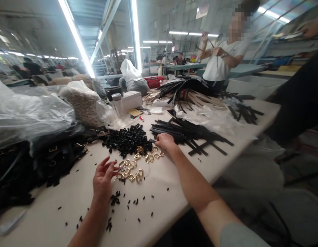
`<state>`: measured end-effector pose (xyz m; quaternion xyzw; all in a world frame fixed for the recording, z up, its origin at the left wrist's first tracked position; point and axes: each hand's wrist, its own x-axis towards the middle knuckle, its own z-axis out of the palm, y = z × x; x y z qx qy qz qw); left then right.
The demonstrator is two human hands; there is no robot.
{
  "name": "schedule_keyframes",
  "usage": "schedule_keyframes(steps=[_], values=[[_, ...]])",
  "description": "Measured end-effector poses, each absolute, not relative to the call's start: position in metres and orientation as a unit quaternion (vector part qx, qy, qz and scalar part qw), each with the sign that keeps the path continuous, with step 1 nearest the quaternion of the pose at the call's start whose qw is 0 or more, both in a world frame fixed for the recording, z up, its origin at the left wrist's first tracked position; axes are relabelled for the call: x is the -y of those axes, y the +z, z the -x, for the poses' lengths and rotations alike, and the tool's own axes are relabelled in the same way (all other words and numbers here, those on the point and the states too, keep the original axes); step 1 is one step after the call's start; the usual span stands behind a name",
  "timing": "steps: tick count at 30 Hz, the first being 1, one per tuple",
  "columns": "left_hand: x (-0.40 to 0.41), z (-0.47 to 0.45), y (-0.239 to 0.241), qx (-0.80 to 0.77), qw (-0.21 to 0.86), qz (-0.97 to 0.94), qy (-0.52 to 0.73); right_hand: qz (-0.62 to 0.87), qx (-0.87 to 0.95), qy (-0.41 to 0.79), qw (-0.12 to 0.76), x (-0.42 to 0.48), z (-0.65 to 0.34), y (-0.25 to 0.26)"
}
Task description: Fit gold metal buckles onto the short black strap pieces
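My left hand (105, 174) hovers at the left edge of a scatter of gold-coloured square buckles (131, 177), its fingers loosely bent and apart. Nothing clearly shows in its grasp. My right hand (166, 141) has its fingers closed at the left end of the pile of flat black straps (184, 132). A short black strap end (152, 140) sticks out by its fingertips; the rest of that piece is hidden. Between and beyond my hands lies a heap of small black loops (128, 139). Tiny black pieces (115, 198) are strewn nearer to me.
Black goods under clear plastic (33, 116) cover the table's left side. Behind the loops stand a bag of beige pieces (82, 103), a lidded bottle (118, 103) and a white box (132, 100). Long strips (190, 89) lie at the back. A co-worker (220, 56) stands across the table (159, 192).
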<state>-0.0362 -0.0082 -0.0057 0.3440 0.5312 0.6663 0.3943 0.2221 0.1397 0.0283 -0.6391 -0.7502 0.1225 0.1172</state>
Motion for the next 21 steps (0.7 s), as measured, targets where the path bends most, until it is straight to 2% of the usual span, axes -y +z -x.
schedule_keyframes(steps=[5, 8, 10, 13, 17, 21], values=[[0.009, 0.031, -0.006, -0.528, 0.39, -0.375, 0.655, 0.652, 0.742, 0.119, 0.103, -0.143, -0.218, 0.026], [0.009, 0.03, -0.006, -0.533, 0.386, -0.384, 0.647, 0.641, 0.751, 0.092, 0.133, -0.138, -0.208, 0.031], [0.01, 0.029, -0.006, -0.534, 0.399, -0.387, 0.638, 0.587, 0.786, 0.069, 0.184, -0.128, -0.196, 0.033], [0.011, 0.027, -0.006, -0.524, 0.44, -0.387, 0.619, 0.421, 0.869, 0.057, 0.254, -0.103, -0.17, 0.033], [0.011, 0.025, -0.007, -0.508, 0.47, -0.384, 0.611, 0.251, 0.93, 0.075, 0.257, -0.072, -0.141, 0.027], [0.011, 0.026, -0.007, -0.521, 0.467, -0.366, 0.614, 0.234, 0.927, 0.137, 0.26, -0.066, -0.133, 0.021]])
